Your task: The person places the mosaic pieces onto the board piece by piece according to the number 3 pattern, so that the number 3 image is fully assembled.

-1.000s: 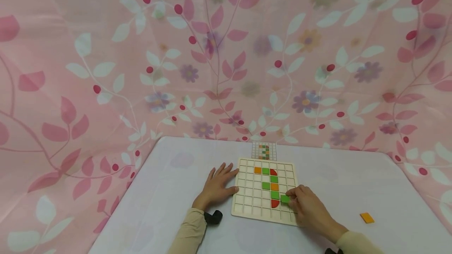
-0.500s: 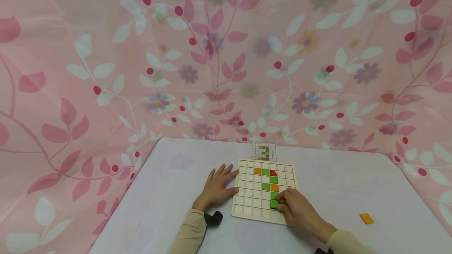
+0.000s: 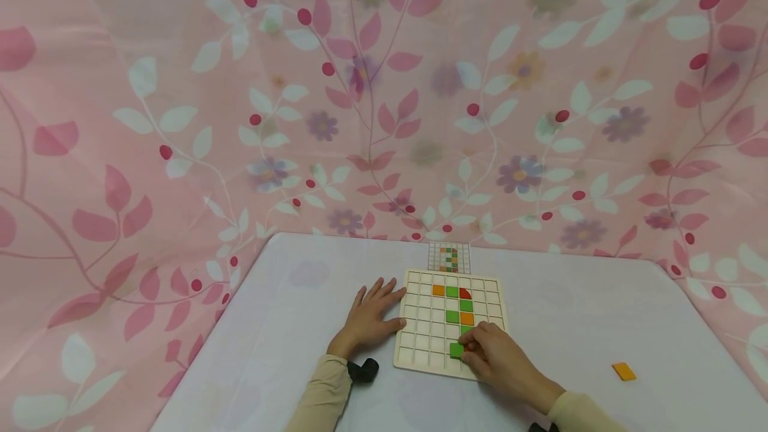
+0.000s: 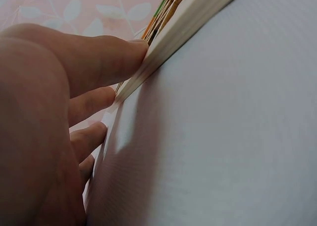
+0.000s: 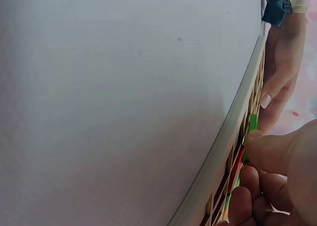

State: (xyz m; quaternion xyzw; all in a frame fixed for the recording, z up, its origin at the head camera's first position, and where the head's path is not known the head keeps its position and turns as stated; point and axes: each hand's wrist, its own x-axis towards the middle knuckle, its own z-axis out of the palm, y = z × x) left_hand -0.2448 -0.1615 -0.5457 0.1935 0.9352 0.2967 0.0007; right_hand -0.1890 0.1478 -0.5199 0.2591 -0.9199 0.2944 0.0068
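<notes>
My right hand (image 3: 501,360) pinches a green square tile (image 3: 457,351) between thumb and fingers, low over the near part of the pale gridded board (image 3: 414,340). In the right wrist view the thumb presses against the green tile (image 5: 253,122), and a red quarter-round piece (image 5: 236,169) lies in the grid beside it. My left hand (image 3: 369,317) lies spread at the board's left side, thumb and fingertips at its edge. On the board sit an orange tile (image 3: 439,291), several green tiles (image 3: 453,317) and a red quarter-round piece (image 3: 465,294); my right hand partly hides others.
Behind the board lies a card (image 3: 449,258) printed with a grid and coloured squares. A loose orange diamond-shaped tile (image 3: 624,371) rests on the white tablecloth (image 3: 564,299) at the right. A pink floral curtain (image 3: 384,119) hangs behind the table.
My right hand has moved left across the board with the green tile, past the near red piece to the column left of it. The left hand has stayed at the board's edge.
</notes>
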